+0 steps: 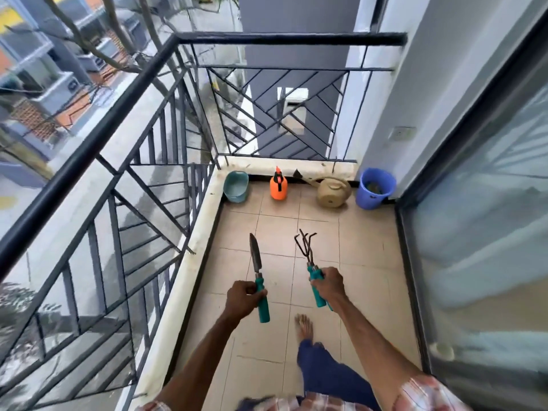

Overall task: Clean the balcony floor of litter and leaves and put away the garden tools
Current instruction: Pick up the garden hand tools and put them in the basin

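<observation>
While standing barefoot on the beige floor tiles (370, 256), well short of the orange spray bottle (278, 188), holding garden tools in both hands; curling the left hand (241, 298) round the teal handle of a trowel (255, 256), fingers closed tight on the grip, pointing the dark blade up toward the spray bottle and a little left of it; clamping the right hand (329, 283) on the teal handle of a hand rake (307, 247), fingers wrapped together round it, aiming the bent black tines toward the spray bottle and slightly right of it; showing a second teal handle end under the same hand, without telling which tool head belongs to it; holding trowel and rake apart, not touching, both over bare tile on the near side of the spray bottle; planting one bare foot (304, 323) farther from the spray bottle than either hand, a blue trouser leg trailing behind; facing a teal tub (235, 186) tipped on its side just left of the spray bottle, against the white kerb under the railing (118, 114); facing a beige watering can (333, 192) right of the spray bottle, and a blue bucket (375, 188) farther right again, in the corner by the glass door (489, 232), carrying something dark inside, too small for telling what; finding the spray bottle itself upright by the far kerb.
</observation>
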